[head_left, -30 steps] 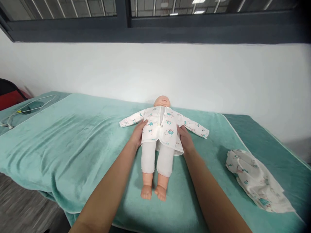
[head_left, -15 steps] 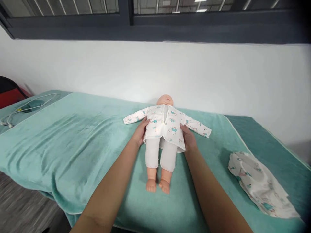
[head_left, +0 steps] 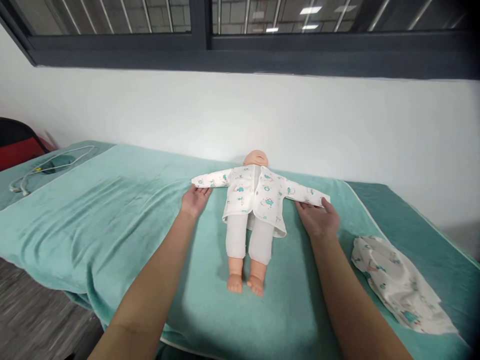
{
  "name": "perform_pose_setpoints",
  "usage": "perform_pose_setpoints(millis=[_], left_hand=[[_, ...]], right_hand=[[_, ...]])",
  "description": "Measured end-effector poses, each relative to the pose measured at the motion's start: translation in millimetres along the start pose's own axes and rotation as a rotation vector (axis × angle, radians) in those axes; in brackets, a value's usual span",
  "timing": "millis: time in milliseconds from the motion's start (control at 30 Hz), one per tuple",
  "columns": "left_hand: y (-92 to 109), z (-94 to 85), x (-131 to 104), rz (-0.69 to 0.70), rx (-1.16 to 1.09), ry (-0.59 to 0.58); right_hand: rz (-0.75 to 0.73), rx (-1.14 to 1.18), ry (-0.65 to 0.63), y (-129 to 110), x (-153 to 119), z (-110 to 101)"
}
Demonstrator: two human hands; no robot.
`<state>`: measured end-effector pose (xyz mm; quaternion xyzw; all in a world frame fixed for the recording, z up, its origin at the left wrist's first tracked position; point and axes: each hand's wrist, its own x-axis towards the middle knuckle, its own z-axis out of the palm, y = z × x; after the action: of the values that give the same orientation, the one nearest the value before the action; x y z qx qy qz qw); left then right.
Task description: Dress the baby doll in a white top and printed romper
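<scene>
A baby doll (head_left: 236,237) lies on its back on a green blanket, head toward the wall and bare feet toward me. It wears a white printed jacket (head_left: 243,192), with both sleeves spread out sideways. My left hand (head_left: 196,201) is palm up under the end of the sleeve on the left, fingers apart. Under the sleeve on the right, my right hand (head_left: 318,218) is also palm up, its thumb over the cuff and its fingers partly hidden beneath the cloth.
Folded printed cloth (head_left: 401,285) lies on the right of the green blanket (head_left: 123,215). A white cable (head_left: 28,175) is at the far left, near a red and black object (head_left: 18,150). Behind are a white wall and a dark window frame.
Both hands have moved outward from the sides of the jacket to the sleeve ends. The sleeves are raised slightly and lie straighter. The view has tilted up a little.
</scene>
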<state>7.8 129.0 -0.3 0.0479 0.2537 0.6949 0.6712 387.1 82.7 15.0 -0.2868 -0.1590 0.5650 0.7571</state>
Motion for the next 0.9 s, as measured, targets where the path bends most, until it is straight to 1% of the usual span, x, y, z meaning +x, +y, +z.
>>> perform_pose_setpoints(millis=[100,167,333,467,633,800,900], left_hand=[[12.3,-4.9,5.1,0.049,-0.060,0.021],[15.7,-6.3,6.9,0.056,-0.079,0.006],[12.2,-6.1,8.1,0.070,0.005,-0.064],[8.5,-6.7,10.9,0.099,0.051,-0.022],[9.7,-9.5,16.3,0.159,-0.009,0.048],[12.4,-11.2,16.6,0.148,-0.037,0.027],[13.9,-11.6,12.4,0.175,0.047,0.014]], right_hand=[[-0.017,0.026,0.021,-6.1,2.4,-3.0],[-0.025,0.042,0.033,-5.2,1.7,-1.7],[-0.049,0.085,0.081,0.6,-1.8,3.4],[-0.053,0.103,0.085,1.4,-3.8,5.2],[-0.071,0.139,0.123,-0.5,-9.2,7.0],[-0.101,0.123,0.160,-0.8,-12.2,6.9],[-0.144,0.053,0.217,-0.6,-6.8,-0.6]])
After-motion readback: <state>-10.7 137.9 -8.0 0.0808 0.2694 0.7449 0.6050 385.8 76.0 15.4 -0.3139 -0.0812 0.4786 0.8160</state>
